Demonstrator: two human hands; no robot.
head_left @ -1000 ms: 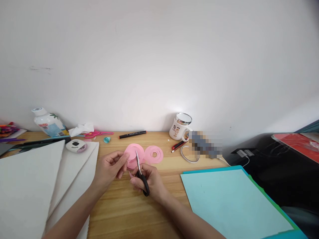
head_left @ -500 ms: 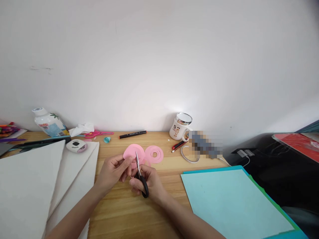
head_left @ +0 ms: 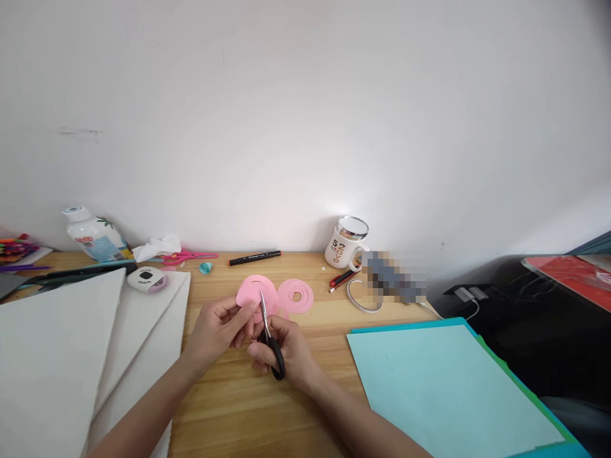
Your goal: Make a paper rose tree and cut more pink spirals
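My left hand (head_left: 222, 327) pinches a round piece of pink paper (head_left: 252, 291) at its lower edge; a curved slit shows near its top. My right hand (head_left: 286, 353) is closed round the black handles of a pair of scissors (head_left: 272, 346). The silver blades point up and lie against the pink paper, close to my left fingertips. Just beyond, a pink paper spiral (head_left: 296, 296) with a hole in its middle rests on the wooden table (head_left: 229, 407). More pink paper lies partly hidden behind my fingers.
A black marker (head_left: 255, 257), a teal paper roll (head_left: 205, 268) and pink scissors (head_left: 184, 256) lie along the wall. At the right stand a white mug (head_left: 344, 245) and teal paper sheets (head_left: 443, 388). White sheets (head_left: 52, 356), a white cutter-like gadget (head_left: 147, 280) and a bottle (head_left: 93, 235) are left.
The pink paper has shifted slightly in my left hand, and the slit near its top shows more clearly. Both hands and the scissors stay almost in place.
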